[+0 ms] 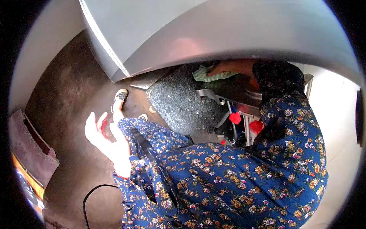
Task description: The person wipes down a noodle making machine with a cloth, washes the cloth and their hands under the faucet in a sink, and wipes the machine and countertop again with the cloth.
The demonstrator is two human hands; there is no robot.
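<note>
My right hand (233, 68) grips a pale green checked cloth (212, 74) against a dark surface, close beneath a large grey metal panel. Part of that hand is in shadow, and the panel's lower edge partly covers it. Over the floor on the other side, my left hand (108, 139) hangs in the air with its fingers apart and nothing in it. A speckled dark stone slab (179, 103) lies between the two hands.
The grey metal panel (236, 32) hangs low across the top of the view. Metal tubes and red knobs (235, 118) sit below my right arm. A black cable (85, 202) runs along the brown floor (65, 99). Lace-edged fabric (32, 147) is at far left.
</note>
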